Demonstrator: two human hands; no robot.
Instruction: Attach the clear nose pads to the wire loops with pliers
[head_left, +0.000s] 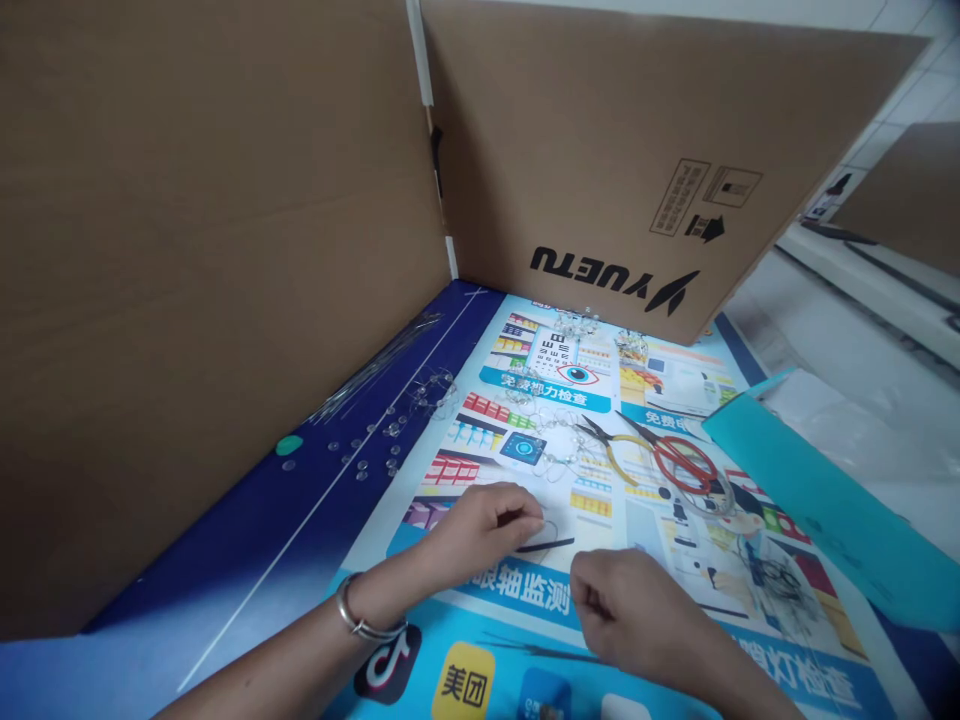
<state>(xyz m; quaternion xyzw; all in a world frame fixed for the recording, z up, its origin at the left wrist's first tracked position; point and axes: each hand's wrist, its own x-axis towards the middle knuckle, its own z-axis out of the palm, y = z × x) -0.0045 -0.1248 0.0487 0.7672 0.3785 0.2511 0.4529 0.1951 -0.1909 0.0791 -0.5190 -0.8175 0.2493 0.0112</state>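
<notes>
Printed mat (480, 625): left hand (487, 522), right hand (621, 600) curled, grip unclear; wire loop (555, 528) beside left.

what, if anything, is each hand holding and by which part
It cannot be told: a thin wire loop shows beside the left hand; the right hand hides its fingertips.

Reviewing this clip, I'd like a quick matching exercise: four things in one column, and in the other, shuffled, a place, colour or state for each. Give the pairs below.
Column one
1. Scissors
2. Right hand
3. Metal bracelet
4. Pliers

Column two
A. Around the wrist of the left hand
B. Yellow handles
C. Fingers curled in
D. Red handles

Right pairs: 1-D, 2-C, 3-A, 4-B
</notes>
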